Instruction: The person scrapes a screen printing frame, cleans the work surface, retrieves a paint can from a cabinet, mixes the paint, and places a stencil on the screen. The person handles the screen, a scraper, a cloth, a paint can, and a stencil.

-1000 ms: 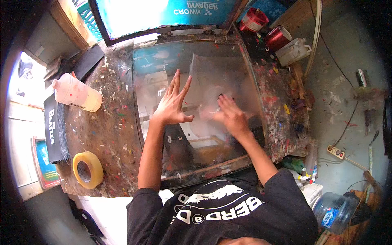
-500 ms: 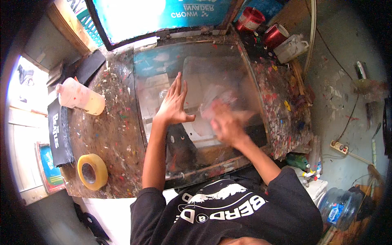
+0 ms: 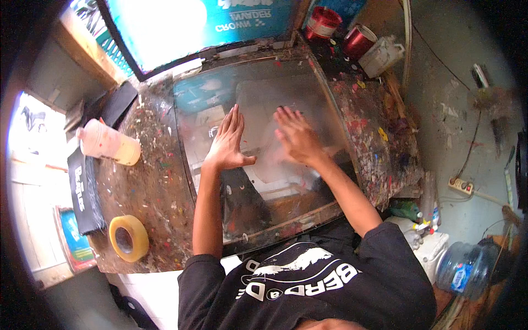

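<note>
A dark, glossy sheet like glass lies in the paint-stained table, with reflections and a hazy patch on it. My left hand rests over its left half, palm down, fingers straight and thumb held apart. To its right, my right hand lies palm down over the hazy patch with fingers stretched out. I see nothing held in either hand. At the sheet's far edge stands a raised framed screen, bright blue with pale lettering.
On the table's left are a bottle of pale liquid, a roll of yellowish tape and a dark folded cloth. Red cans and a whitish jug stand at the far right. A water jug is below right.
My right hand has gone from a blurred, bent grip near a pale crumpled patch to lying flat with fingers stretched. That patch no longer shows. My left hand stays on the sheet.
</note>
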`<state>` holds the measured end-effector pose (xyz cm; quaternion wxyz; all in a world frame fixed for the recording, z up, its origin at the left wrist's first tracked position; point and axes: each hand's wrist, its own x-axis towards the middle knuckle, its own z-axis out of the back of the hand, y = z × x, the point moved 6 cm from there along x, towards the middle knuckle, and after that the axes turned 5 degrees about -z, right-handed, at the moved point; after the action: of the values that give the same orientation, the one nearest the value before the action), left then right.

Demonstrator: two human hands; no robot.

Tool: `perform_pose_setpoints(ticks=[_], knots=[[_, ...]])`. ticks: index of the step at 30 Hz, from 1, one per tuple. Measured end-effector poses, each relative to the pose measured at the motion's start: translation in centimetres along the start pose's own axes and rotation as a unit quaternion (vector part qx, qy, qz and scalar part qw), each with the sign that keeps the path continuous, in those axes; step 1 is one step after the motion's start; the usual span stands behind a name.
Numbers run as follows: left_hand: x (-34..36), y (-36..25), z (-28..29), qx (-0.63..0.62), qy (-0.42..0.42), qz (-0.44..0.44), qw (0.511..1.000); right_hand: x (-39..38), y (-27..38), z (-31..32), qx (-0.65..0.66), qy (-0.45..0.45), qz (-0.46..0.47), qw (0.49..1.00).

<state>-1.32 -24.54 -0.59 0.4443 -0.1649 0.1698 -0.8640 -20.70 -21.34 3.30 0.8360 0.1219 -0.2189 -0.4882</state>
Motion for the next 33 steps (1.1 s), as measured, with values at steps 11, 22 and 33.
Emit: perform_pose_setpoints(ticks=[11,22,33], knots=[[-0.1,1.8,-0.7,0.023,-0.011,-0.043,0.999,-0.4,-6.5,1.3,0.03,-0.054,0.002,0.998],[-0.1,1.8,-0.3,0.005,-0.014,-0.05,0.999,-10.9,-17.4,7.9,0.575,-0.244,-0.315,0.714],[-0.2,2.5,-0.2,0.026,0.005,-0.048,0.998,-19.0,-25.5,18.2,0.294,-0.443,-0.342,0.775]])
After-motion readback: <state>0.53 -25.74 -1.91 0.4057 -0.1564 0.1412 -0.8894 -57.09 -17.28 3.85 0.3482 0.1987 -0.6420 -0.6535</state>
